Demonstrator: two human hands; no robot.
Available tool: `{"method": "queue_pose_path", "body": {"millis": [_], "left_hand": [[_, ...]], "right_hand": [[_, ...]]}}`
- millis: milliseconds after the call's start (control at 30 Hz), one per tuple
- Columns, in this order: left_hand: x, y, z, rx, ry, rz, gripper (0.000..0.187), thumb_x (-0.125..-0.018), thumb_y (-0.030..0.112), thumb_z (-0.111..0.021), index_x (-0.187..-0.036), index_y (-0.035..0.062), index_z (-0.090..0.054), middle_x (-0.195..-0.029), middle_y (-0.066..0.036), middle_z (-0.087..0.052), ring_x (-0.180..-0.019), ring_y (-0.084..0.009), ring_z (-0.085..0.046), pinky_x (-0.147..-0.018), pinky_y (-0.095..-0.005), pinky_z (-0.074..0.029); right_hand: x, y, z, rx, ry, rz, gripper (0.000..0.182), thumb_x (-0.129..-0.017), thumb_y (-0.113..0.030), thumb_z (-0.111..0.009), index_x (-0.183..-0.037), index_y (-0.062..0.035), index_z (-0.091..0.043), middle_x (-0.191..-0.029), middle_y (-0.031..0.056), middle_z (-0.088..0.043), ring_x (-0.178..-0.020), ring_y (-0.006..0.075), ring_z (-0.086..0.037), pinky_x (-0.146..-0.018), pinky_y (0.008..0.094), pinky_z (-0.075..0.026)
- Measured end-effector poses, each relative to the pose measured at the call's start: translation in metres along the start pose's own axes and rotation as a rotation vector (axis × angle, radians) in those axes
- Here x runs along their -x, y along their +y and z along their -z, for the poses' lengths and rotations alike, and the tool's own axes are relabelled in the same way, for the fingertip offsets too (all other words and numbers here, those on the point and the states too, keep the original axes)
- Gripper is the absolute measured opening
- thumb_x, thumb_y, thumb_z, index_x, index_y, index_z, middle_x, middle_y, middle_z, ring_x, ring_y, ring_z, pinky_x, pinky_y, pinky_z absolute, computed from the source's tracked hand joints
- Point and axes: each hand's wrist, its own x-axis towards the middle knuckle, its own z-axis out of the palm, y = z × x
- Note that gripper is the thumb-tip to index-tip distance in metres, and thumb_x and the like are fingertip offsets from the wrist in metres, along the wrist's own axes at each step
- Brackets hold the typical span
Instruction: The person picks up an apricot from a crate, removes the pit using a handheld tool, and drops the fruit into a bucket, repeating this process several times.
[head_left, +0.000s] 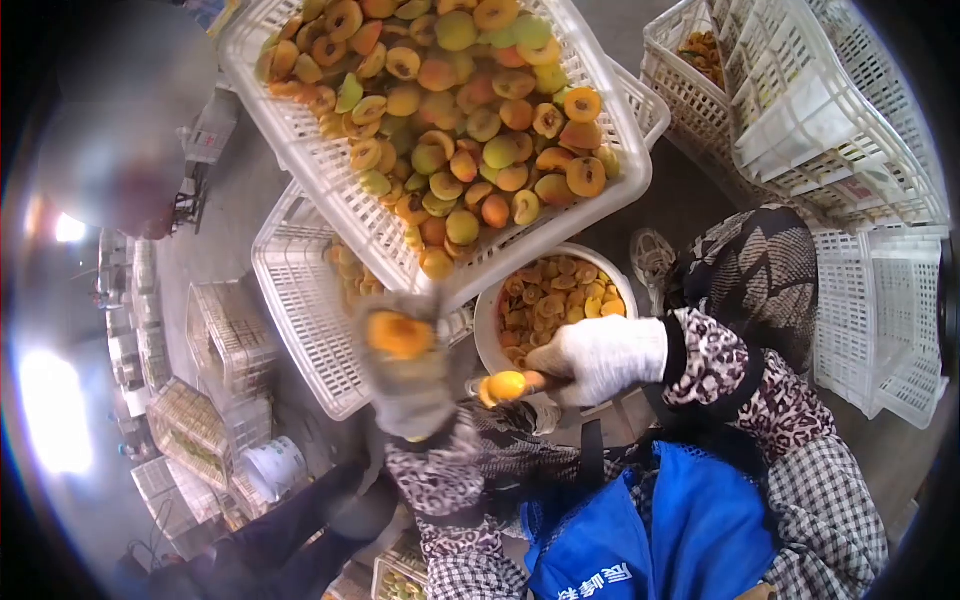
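My left hand (412, 385), in a greyish glove and smeared by motion, holds an orange apricot half (399, 334) beside the near corner of the heaped crate. My right hand (608, 358) wears a white glove that leaves the fingertips bare. Its fingers are closed, pointing left, with a bright yellow apricot piece (505, 386) at their tips and a small pale tip just past it. Behind this hand stands a round white tub (487, 335) of apricot halves. Above both hands, a tilted white crate (385, 240) is heaped with cut apricots, orange and greenish.
Under the heaped crate is another white crate (300, 300) with more fruit. Stacked crates (800, 110) stand at the right, above nested ones (880, 320). A white bucket (273, 468) and several crates (230, 330) are at the left. A person's dark-clothed leg (290, 530) shows lower left.
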Motion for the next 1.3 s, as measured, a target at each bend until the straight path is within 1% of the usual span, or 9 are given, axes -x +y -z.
{"method": "queue_pose_path", "body": {"millis": [67,100,133,167,267,333,533,600,1300], "left_hand": [[-0.017,0.041,-0.020,-0.313,0.345,-0.157,0.017,-0.091,0.005,-0.061,-0.108,0.0037,-0.056,-0.093,-0.009,-0.060,-0.088,-0.0220,-0.061,-0.086,-0.0345,-0.053],[-0.029,0.039,-0.020,-0.313,0.347,-0.156,0.017,-0.091,0.005,-0.061,-0.108,0.0037,-0.056,-0.093,-0.009,-0.060,-0.088,-0.0220,-0.061,-0.086,-0.0345,-0.053],[-0.045,0.033,-0.019,-0.874,0.496,-0.666,0.018,-0.088,0.001,-0.063,-0.105,0.0035,-0.058,-0.095,-0.009,-0.061,-0.090,-0.0225,-0.061,-0.086,-0.0338,-0.052],[-0.062,0.023,-0.019,-1.425,0.611,-1.200,0.020,-0.084,-0.003,-0.066,-0.102,0.0034,-0.060,-0.097,-0.009,-0.061,-0.091,-0.0230,-0.061,-0.086,-0.0330,-0.052],[-0.078,-0.030,-0.035,-1.383,-0.051,-0.637,0.017,-0.077,0.016,-0.074,-0.092,0.0091,-0.068,-0.097,-0.014,-0.064,-0.094,-0.0283,-0.061,-0.081,-0.0404,-0.051],[-0.083,-0.067,-0.052,-1.715,-0.128,-0.484,0.032,-0.072,0.021,-0.076,-0.101,0.0111,-0.066,-0.107,-0.015,-0.060,-0.100,-0.0329,-0.058,-0.087,-0.0438,-0.049],[-0.097,-0.075,-0.040,-1.619,-0.152,-0.227,0.045,-0.077,0.019,-0.071,-0.119,0.0067,-0.058,-0.111,-0.015,-0.057,-0.101,-0.0315,-0.058,-0.088,-0.0425,-0.050],[-0.068,-0.031,-0.057,-0.106,0.026,0.253,0.044,-0.086,0.021,-0.064,-0.125,0.0023,-0.054,-0.111,-0.014,-0.059,-0.099,-0.0262,-0.061,-0.086,-0.0378,-0.052],[0.023,0.006,-0.059,0.327,-0.025,0.213,0.040,-0.103,0.042,-0.038,-0.101,0.0058,-0.054,-0.108,-0.015,-0.059,-0.100,-0.0327,-0.061,-0.092,-0.0505,-0.050]], "right_hand": [[0.006,0.014,-0.013,0.290,0.137,-0.206,0.015,-0.088,-0.025,-0.057,-0.098,-0.0129,-0.060,-0.074,0.0155,-0.065,-0.070,0.0308,-0.066,-0.060,0.0453,-0.051],[0.001,0.091,-0.041,0.889,0.279,0.383,0.019,-0.091,-0.028,-0.053,-0.100,-0.0119,-0.059,-0.074,0.0127,-0.066,-0.067,0.0316,-0.067,-0.058,0.0461,-0.052],[-0.005,0.087,-0.038,0.540,0.095,-0.423,0.022,-0.092,-0.026,-0.050,-0.098,-0.0069,-0.058,-0.075,0.0102,-0.068,-0.067,0.0313,-0.068,-0.055,0.0452,-0.053],[0.002,0.089,-0.036,0.533,0.171,-0.450,0.022,-0.090,-0.024,-0.052,-0.097,-0.0049,-0.058,-0.076,0.0112,-0.068,-0.069,0.0320,-0.069,-0.056,0.0452,-0.053],[0.032,0.097,-0.043,0.590,0.243,-0.502,0.020,-0.087,-0.020,-0.055,-0.097,-0.0030,-0.058,-0.079,0.0140,-0.069,-0.072,0.0337,-0.069,-0.056,0.0457,-0.053],[0.028,0.094,-0.029,0.671,-0.046,-0.652,0.023,-0.083,-0.017,-0.059,-0.102,-0.0032,-0.055,-0.079,0.0182,-0.068,-0.072,0.0364,-0.069,-0.058,0.0475,-0.053],[0.053,0.062,-0.020,0.346,0.476,-0.291,0.033,-0.089,-0.033,-0.059,-0.101,-0.0035,-0.052,-0.082,0.0214,-0.065,-0.073,0.0420,-0.065,-0.062,0.0488,-0.053],[0.049,0.041,-0.013,0.105,0.565,-0.343,0.035,-0.089,-0.036,-0.059,-0.102,-0.0032,-0.051,-0.084,0.0231,-0.064,-0.075,0.0434,-0.064,-0.066,0.0476,-0.052],[-0.028,-0.032,-0.037,0.078,0.651,-0.091,0.027,-0.088,-0.022,-0.060,-0.096,0.0002,-0.048,-0.070,0.0208,-0.061,-0.067,0.0405,-0.063,-0.058,0.0463,-0.050]]}}
